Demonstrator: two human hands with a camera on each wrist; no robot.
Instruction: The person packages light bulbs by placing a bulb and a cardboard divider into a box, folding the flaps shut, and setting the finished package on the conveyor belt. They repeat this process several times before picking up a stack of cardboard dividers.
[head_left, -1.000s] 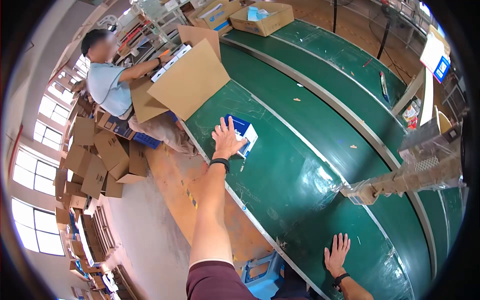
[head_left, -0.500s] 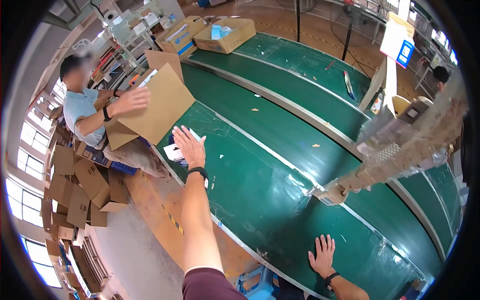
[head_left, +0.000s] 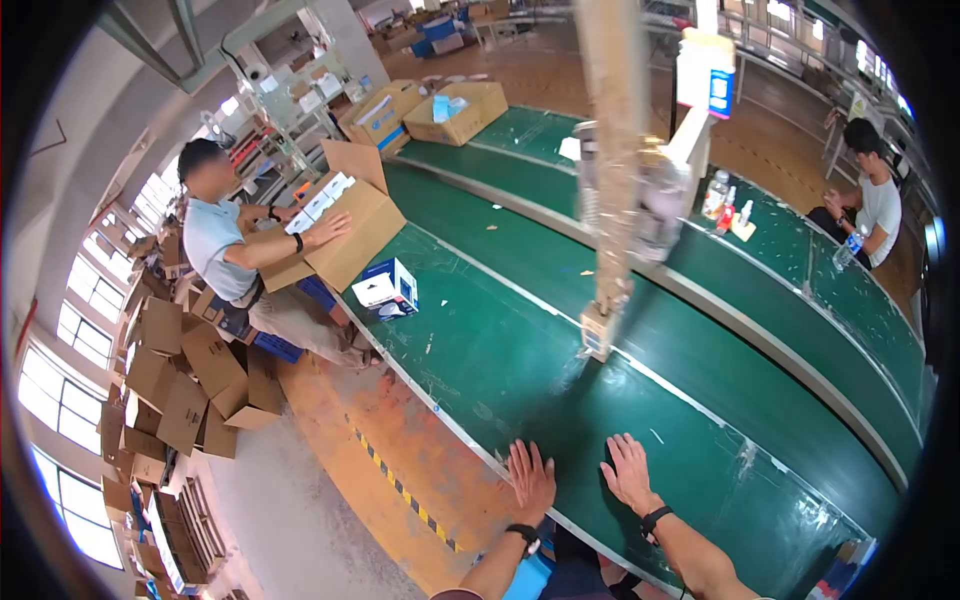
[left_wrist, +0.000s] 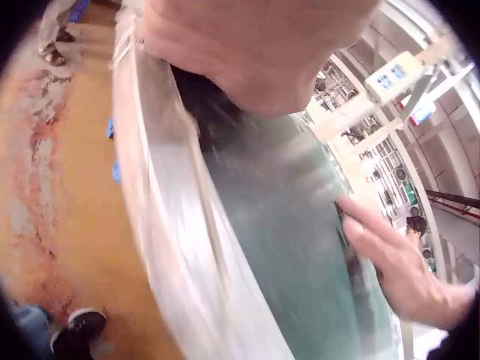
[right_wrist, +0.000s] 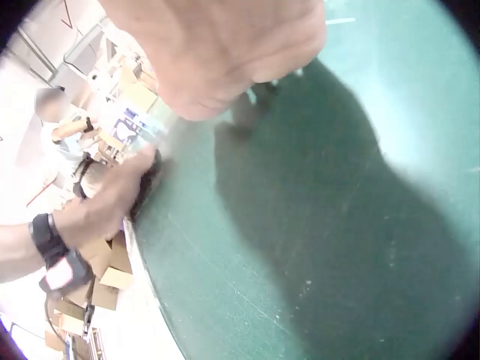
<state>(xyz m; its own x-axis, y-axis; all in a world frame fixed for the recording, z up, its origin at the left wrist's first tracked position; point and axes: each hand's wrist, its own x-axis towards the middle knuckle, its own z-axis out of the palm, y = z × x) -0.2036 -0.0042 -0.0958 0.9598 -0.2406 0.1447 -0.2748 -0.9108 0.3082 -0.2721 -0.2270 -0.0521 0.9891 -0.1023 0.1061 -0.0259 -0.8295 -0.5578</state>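
My left hand (head_left: 532, 478) is at the near edge of the green table (head_left: 480, 370), its fingers straight and holding nothing. Beside it, my right hand (head_left: 630, 472) lies palm down over the green surface with fingers extended. In the right wrist view a dark shadow falls under the right hand (right_wrist: 225, 52), and the left hand (right_wrist: 112, 199) shows at the table edge. A blue and white box (head_left: 388, 290) sits farther along the table, apart from both hands. Beyond it stands an open cardboard carton (head_left: 365, 240) with white boxes inside.
A person (head_left: 225, 230) in a light blue shirt has hands at the carton. A taped post (head_left: 610, 200) rises from the table. Flattened cartons (head_left: 200, 365) are heaped on the floor at left. Bottles (head_left: 717, 195) stand on the far side, near another seated person (head_left: 875, 205).
My left hand has let go of the blue and white box near the carton and come back beside the right hand. The right hand stays on the table. The other person's hand has returned to the carton.
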